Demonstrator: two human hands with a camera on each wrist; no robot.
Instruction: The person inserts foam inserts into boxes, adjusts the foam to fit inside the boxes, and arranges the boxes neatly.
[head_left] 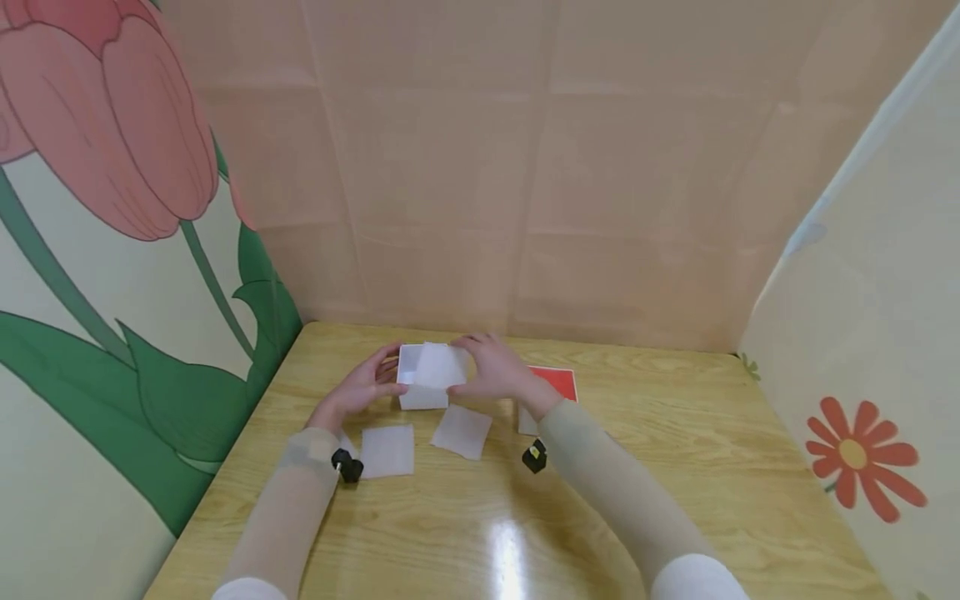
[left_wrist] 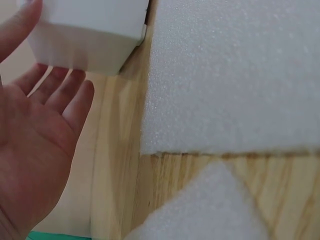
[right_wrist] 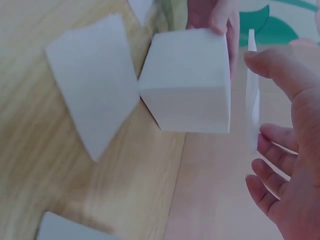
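Observation:
A white open-topped box (head_left: pixel 423 398) stands on the table, its opening facing up. My left hand (head_left: pixel 362 385) holds its left side, thumb at the near edge and fingers along the side wall (left_wrist: pixel 80 45). With the thumb and fingertips of my right hand (head_left: pixel 497 368) I hold a thin white foam sheet (right_wrist: pixel 252 95) by its edges. In the right wrist view that sheet shows edge-on, apart from the box's rim. From the head view the same sheet (head_left: pixel 442 365) overlaps the box's opening.
Two white foam sheets lie nearer me, one at the left (head_left: pixel 387 451) and one turned askew (head_left: pixel 462 432); another pokes out by my left wrist. Right of the box is a red-topped, white-edged item (head_left: pixel 558 382), partly hidden by my right forearm. A curtain backs the table.

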